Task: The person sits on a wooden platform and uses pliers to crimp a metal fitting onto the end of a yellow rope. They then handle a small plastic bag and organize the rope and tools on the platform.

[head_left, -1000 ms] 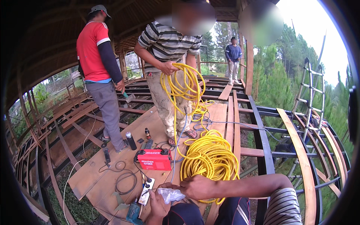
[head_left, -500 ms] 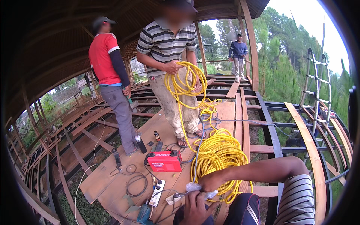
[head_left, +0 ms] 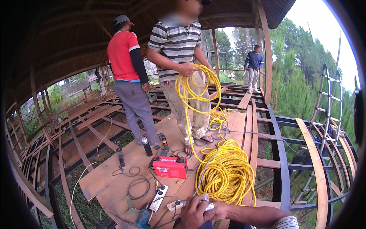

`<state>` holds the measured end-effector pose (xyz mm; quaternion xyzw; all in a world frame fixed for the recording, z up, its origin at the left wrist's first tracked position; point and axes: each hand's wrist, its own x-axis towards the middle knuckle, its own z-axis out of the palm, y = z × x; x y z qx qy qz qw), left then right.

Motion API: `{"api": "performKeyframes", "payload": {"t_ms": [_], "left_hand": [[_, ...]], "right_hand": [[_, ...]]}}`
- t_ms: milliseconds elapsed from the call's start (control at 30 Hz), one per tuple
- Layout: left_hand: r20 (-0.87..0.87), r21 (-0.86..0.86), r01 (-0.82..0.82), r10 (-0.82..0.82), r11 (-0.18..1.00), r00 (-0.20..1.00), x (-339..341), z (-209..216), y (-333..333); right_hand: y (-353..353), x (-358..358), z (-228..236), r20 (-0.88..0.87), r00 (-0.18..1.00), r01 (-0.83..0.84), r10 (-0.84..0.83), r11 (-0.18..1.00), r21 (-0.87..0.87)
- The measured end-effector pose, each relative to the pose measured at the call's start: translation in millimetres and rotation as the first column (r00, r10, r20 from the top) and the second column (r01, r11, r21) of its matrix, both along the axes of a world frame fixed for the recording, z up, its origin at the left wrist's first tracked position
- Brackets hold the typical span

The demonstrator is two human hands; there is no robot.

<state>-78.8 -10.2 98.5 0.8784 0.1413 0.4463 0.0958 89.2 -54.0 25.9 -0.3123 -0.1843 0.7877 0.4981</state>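
Note:
Both hands are together at the lower middle, just in front of a large pile of yellow rope [head_left: 225, 173]. Between them is a small crumpled bit of clear plastic [head_left: 208, 206], partly covered by the fingers. My left hand [head_left: 193, 213] is closed, its fingers curled against the plastic. My right hand [head_left: 219, 210] reaches in from the right and grips the other side of it, most of its fingers hidden. Left of my hands lie a white power strip [head_left: 158, 199] with a plug in it and a teal power tool [head_left: 143, 217].
A red box-shaped machine [head_left: 170, 168] with cables stands on the boards near a black bottle [head_left: 147, 147]. One person [head_left: 177, 49] holds a coil of yellow rope; two others stand farther back. Open gaps show between the dark beams [head_left: 280, 160]. A ladder [head_left: 328, 107] leans at right.
My view has shifted, so the scene sits lower and to the right. My right forearm has dropped lower, and the plastic shows as a smaller bunch. The person in red has turned further away.

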Motion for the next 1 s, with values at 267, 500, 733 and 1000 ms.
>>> {"api": "performKeyframes", "payload": {"t_ms": [267, 500, 733, 1000], "left_hand": [[0.328, -0.193, -0.074, 0.135, 0.978, 0.935, 3.6, -9.6, 43.2], [0.289, -0.649, 0.276, -0.106, 0.709, 0.951, 3.7, -10.1, 59.8], [0.457, -0.884, 0.465, -0.113, 0.058, 0.882, -15.5, -42.4, 82.2], [0.409, -0.82, 0.468, -0.235, 0.329, 0.882, -10.3, -51.7, 64.9]], "right_hand": [[-27.3, 27.6, 73.4, 0.667, 0.672, -0.045, -0.321, 0.882, 0.469], [19.4, -18.9, 101.8, 0.648, -0.152, -0.531, -0.747, 0.615, 0.584], [42.9, -32.9, 76.5, 0.709, -0.257, -0.489, -0.657, 0.721, 0.491], [29.2, -30.3, 82.4, 0.725, -0.505, -0.406, -0.469, 0.87, 0.279]]}}
